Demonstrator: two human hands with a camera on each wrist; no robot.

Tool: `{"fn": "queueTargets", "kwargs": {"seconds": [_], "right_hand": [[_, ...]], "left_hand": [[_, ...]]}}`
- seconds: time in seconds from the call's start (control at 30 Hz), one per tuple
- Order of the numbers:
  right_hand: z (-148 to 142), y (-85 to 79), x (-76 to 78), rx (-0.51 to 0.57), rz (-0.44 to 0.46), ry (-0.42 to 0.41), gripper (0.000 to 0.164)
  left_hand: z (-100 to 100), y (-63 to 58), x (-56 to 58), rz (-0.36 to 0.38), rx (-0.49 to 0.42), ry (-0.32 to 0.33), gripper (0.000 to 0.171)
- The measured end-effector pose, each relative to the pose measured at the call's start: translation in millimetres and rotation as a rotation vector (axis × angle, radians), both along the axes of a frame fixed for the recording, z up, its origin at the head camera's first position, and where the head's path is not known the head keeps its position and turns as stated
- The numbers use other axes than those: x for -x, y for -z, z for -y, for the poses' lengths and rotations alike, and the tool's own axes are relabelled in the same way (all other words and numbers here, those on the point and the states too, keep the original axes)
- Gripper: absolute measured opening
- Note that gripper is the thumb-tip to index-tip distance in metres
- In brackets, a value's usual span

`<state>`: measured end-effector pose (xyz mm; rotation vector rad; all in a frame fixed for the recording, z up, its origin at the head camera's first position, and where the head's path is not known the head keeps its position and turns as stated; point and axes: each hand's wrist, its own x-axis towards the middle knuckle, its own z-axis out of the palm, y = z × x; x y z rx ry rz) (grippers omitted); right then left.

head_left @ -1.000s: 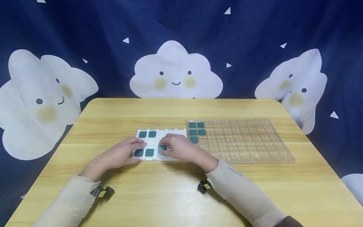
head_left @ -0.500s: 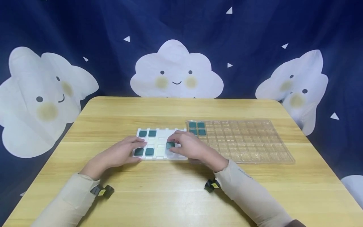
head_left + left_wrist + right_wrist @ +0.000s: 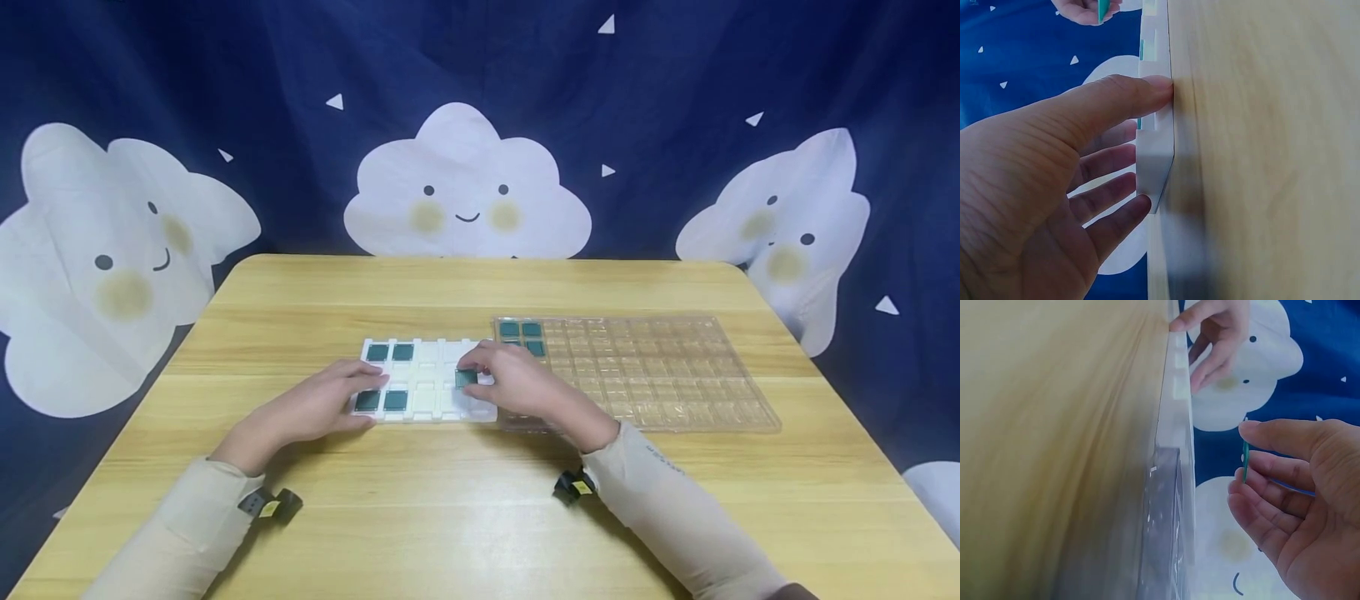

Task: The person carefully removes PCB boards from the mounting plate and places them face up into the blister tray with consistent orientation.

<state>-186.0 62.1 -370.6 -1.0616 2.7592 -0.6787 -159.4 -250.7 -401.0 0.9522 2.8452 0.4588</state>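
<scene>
Aloft, green square (image 3: pixel 466 378) in right hand (image 3: pixel 517 379)

Your right hand (image 3: pixel 1317 509) pinching a thin green piece (image 3: pixel 1245 464), left hand (image 3: pixel 1221 339) touching a white tray (image 3: pixel 1176 419), clear tray (image 3: pixel 1161 519) nearer, bench (image 3: pixel 1041 425), cloud-print blue cloth (image 3: pixel 1325 356) behind.

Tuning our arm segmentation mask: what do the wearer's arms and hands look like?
Left hand and right hand: no gloves. Left sleeve and right sleeve: beige; the right has dark lettering, illegible here, and dark brown fabric at the frame edge. Left wrist camera and right wrist camera: black, each with a yellow patch. No cables visible.
</scene>
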Motion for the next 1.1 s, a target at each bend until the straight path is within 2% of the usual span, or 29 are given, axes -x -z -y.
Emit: {"fn": "queueTargets", "kwargs": {"seconds": [0.47, 1.1], "right_hand": [[-17.0, -3.6, 3.1, 0.032, -0.015, 0.021, 0.034], [-53.1, -0.5, 10.2, 0.056, 0.032, 0.099, 0.036]], "left_hand": [[-0.3, -0.3, -0.4, 0.002, 0.003, -0.004, 0.062], [-1.2, -1.2, 0.0, 0.006, 0.009, -0.006, 0.063]]}}
